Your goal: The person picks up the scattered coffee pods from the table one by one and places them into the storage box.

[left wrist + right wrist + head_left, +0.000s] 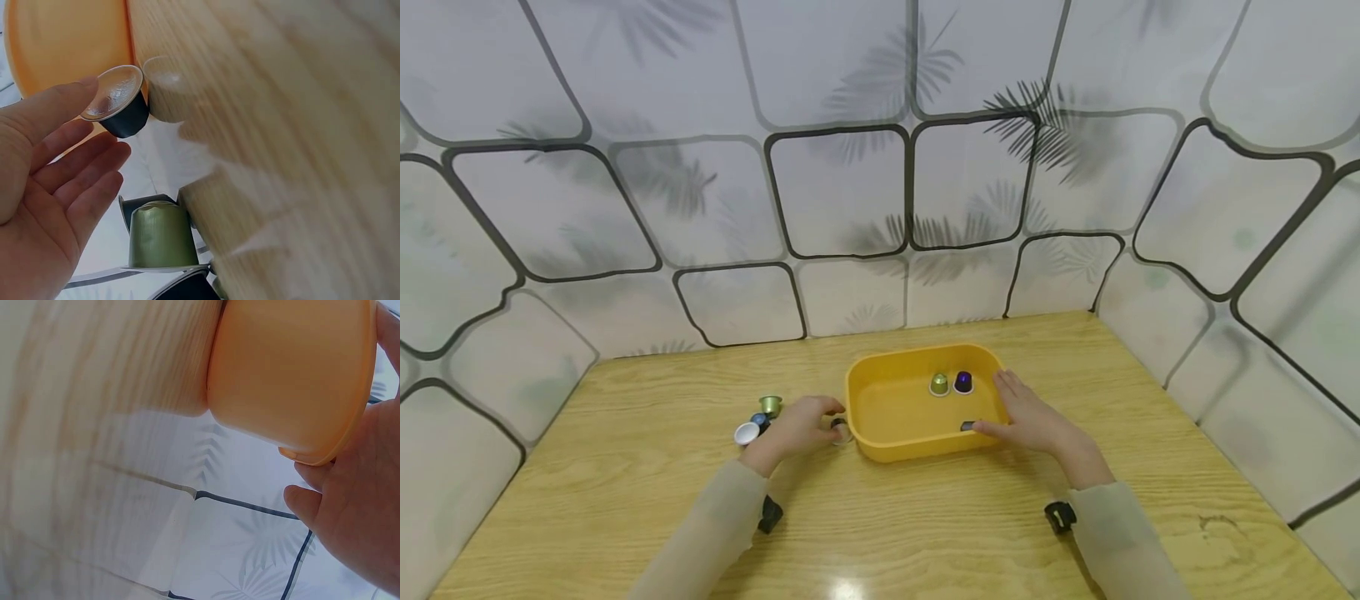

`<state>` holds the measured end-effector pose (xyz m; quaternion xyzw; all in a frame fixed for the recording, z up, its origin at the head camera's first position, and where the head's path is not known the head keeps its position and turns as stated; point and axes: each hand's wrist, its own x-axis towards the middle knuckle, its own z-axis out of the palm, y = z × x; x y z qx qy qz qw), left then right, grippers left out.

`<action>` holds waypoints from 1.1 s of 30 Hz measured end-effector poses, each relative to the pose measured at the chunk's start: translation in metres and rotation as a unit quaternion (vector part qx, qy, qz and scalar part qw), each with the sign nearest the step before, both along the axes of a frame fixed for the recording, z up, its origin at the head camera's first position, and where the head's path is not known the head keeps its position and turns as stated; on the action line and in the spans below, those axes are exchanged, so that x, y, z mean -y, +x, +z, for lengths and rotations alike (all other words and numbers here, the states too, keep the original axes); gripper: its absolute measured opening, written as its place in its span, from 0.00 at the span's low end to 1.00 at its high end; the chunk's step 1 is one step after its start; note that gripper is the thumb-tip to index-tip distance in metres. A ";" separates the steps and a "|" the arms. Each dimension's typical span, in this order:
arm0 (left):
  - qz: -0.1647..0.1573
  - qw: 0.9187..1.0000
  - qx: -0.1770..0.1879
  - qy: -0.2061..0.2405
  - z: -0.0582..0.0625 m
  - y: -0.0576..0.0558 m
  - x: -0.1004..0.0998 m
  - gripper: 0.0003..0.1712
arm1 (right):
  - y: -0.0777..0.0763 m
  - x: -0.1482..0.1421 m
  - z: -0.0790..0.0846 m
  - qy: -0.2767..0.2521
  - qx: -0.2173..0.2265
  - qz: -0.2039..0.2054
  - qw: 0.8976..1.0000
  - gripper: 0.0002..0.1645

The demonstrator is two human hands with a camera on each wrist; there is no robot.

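Capsule lies tipped sideways at the fingertips of the left hand, just beside the tray. Left thumb and fingers stand apart; whether they grip the capsule cannot be told. Right hand rests on the tray, fingers extended. Head view: left hand partly hides the capsule.

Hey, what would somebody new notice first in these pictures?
Probably the yellow tray on the wooden table, with a green capsule and a purple-blue capsule toward its back right. Then the right hand at its right end and left hand by a dark capsule outside its left end.
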<state>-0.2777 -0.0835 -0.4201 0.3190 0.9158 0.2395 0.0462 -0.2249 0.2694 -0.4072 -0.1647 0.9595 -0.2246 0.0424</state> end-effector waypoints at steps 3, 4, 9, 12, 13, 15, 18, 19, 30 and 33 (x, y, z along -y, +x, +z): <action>-0.006 1.000 0.004 -0.005 0.000 -0.001 0.000 0.17 | 0.000 0.000 0.000 0.001 0.001 -0.001 1.000 0.60; -0.008 1.000 0.005 -0.007 0.000 -0.001 -0.001 0.17 | 0.000 0.000 0.000 0.001 0.002 -0.002 1.000 0.60; -0.024 1.000 0.006 -0.013 -0.001 -0.002 -0.001 0.18 | 0.001 0.001 0.001 0.003 0.004 -0.004 1.000 0.60; -0.033 0.999 0.006 -0.019 -0.002 -0.003 -0.001 0.18 | 0.001 0.002 0.002 0.002 0.004 -0.003 1.000 0.60; -0.036 0.999 0.006 -0.021 -0.003 -0.003 -0.001 0.18 | 0.001 0.002 0.002 0.001 0.004 -0.003 1.000 0.59; -0.042 0.999 0.005 -0.025 -0.004 -0.003 -0.001 0.18 | 0.002 0.002 0.002 0.001 0.003 -0.003 1.000 0.59; -0.050 0.998 -0.003 -0.029 -0.004 -0.004 -0.001 0.17 | 0.002 0.002 0.002 0.002 0.004 -0.004 1.000 0.59; -0.052 0.998 -0.006 -0.030 -0.004 -0.004 -0.001 0.17 | 0.002 0.002 0.002 0.002 0.004 -0.004 1.000 0.59; -0.061 0.998 0.002 -0.027 -0.005 -0.006 0.000 0.14 | 0.001 0.000 0.000 0.005 0.003 -0.006 1.000 0.60; -0.060 0.998 0.002 -0.024 -0.006 -0.006 0.000 0.14 | 0.001 0.000 0.000 0.004 0.003 -0.007 1.000 0.60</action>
